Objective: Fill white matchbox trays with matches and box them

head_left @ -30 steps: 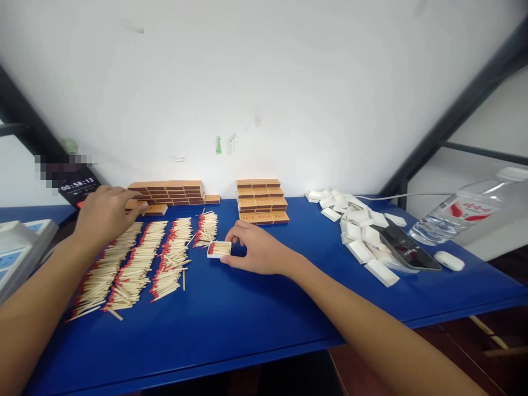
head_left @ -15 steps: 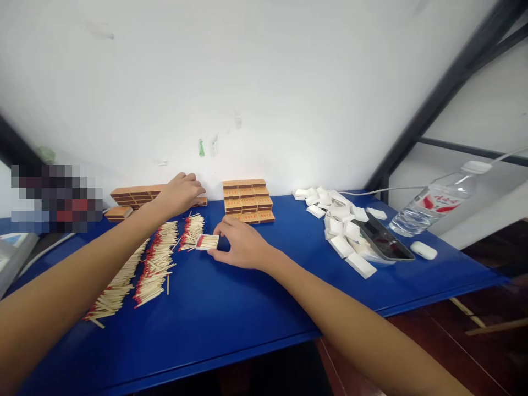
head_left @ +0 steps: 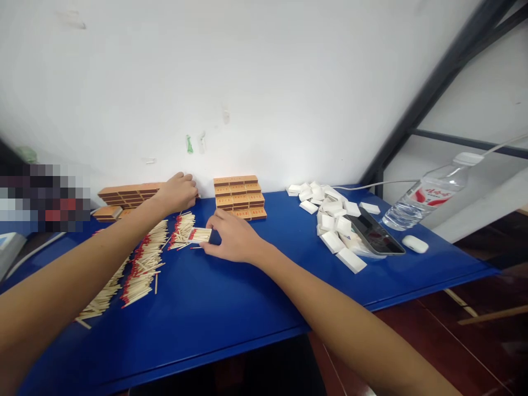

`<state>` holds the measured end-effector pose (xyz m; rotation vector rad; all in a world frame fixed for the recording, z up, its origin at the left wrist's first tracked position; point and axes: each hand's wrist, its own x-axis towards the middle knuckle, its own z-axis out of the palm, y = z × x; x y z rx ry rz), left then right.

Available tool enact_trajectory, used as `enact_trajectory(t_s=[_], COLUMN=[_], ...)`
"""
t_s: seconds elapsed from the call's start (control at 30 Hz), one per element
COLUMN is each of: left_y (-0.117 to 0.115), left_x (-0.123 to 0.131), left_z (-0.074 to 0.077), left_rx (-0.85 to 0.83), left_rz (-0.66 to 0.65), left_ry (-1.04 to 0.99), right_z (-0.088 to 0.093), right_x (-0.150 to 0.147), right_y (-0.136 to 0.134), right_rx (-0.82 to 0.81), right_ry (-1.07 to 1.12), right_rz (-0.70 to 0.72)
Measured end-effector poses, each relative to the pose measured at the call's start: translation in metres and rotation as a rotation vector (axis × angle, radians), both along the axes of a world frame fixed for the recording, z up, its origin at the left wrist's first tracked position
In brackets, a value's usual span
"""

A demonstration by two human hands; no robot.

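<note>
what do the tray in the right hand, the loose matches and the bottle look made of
The tray looks like thin matte white card, judging by its plain, slim walls. The loose matches seem bare wood, being pale and straight behind red heads. The bottle is probably glossy clear plastic: see-through and ridged.

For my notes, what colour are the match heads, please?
The match heads are red, best seen in the head view.

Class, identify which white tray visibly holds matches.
The tray in the right hand, red-tipped matches showing; the other white trays, heaped beside the phone, show none.
</note>
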<state>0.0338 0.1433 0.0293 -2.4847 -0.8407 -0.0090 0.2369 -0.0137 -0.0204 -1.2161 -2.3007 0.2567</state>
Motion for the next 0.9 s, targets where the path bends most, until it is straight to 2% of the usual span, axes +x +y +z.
enact_trajectory(t_s=[0.1,0.2,0.33,0.43,0.6,0.77,0.9], left_y=[-0.026,-0.069,-0.130,-0.157,-0.165,-0.163,-0.161], left_x=[-0.002,-0.007,-0.005,0.004,0.005,-0.004,-0.006], left_z=[0.008,0.009,-0.008,-0.026,-0.041,-0.043,-0.044], left_rx=[0.027,0.037,-0.001,-0.059,-0.254,-0.311,-0.330], left_rz=[0.007,-0.075,-0.219,-0.286,-0.261,-0.174,-0.156], left_ry=[-0.017,-0.058,-0.131,-0.157,-0.294,-0.375,-0.456], right_z=[0.013,0.029,0.042,0.040,0.029,0.026,0.022], right_x=[0.023,0.057,0.094,0.108,0.107,0.099,0.093], right_y=[0.006,0.009,0.007,0.006,0.004,0.000,-0.002], right_rx=[-0.056,-0.178,-0.278,-0.298,-0.345,-0.355,-0.291], right_ry=[0.019,0.075,0.085,0.071,0.012,0.041,0.085], right_rz=[0.032,0.054,0.041,0.039,0.048,0.095,0.113])
